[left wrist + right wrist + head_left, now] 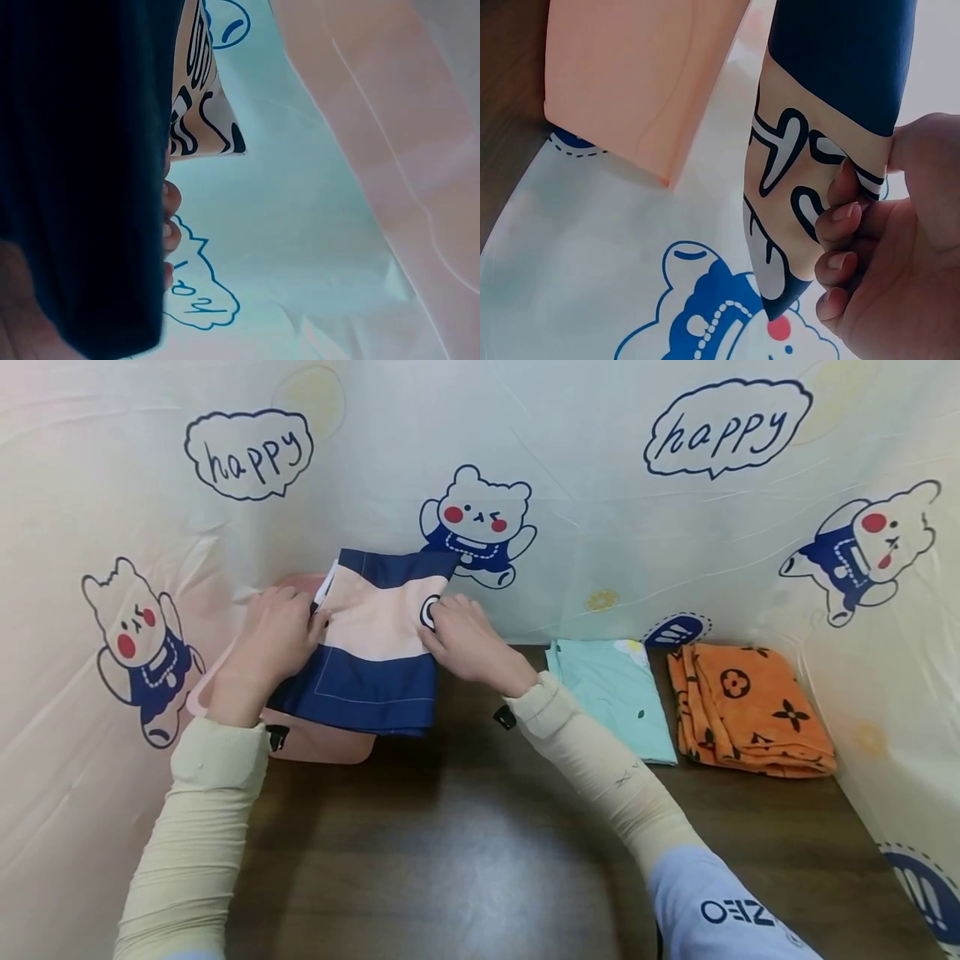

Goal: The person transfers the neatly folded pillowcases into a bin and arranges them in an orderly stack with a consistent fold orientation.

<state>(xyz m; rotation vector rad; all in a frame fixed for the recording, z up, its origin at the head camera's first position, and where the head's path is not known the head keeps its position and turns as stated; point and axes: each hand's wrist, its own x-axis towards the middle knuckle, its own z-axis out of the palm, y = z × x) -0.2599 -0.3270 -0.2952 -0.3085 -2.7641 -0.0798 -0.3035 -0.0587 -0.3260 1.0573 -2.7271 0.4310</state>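
Observation:
Both hands hold a folded navy and peach cloth [382, 618] up over a pink bin [330, 745]. My left hand [266, 635] grips its left edge. In the left wrist view, dark cloth [90, 165] hides most of that hand, and only some fingertips [172, 235] show. The cloth's right edge is pinched by my right hand [472, 639], thumb on one side and curled fingers on the other. Black and white markings run over the peach band [795, 172] in the right wrist view. The bin's pink wall [630, 82] lies beside the cloth there.
A folded mint-green cloth [611, 702] and a folded orange cloth with black motifs [753, 710] lie on the right of the dark wooden table [480, 860]. Behind and around hangs a pale sheet [585, 527] printed with bears and "happy" bubbles.

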